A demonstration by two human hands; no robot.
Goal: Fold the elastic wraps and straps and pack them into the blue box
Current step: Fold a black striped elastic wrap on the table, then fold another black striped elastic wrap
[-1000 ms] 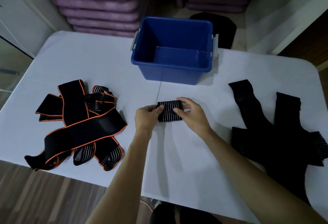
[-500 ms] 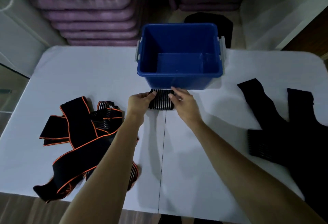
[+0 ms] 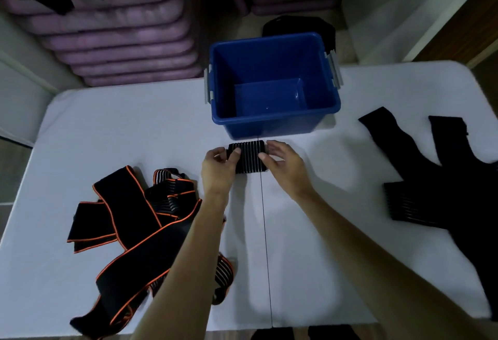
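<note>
On the white table (image 3: pixel 134 129), both hands (image 3: pixel 218 167) (image 3: pixel 286 165) pinch a folded striped wrap (image 3: pixel 247 157) just before the blue box (image 3: pixel 272 121).

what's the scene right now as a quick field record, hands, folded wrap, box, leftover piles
left hand: grips left end of the folded wrap
right hand: grips its right end
folded wrap: black, ribbed, compact, just in front of the box
blue box: open, nothing visible inside
orange-trimmed straps: loose tangle, table left
black wraps: unfolded, table right
table: white cover
</note>
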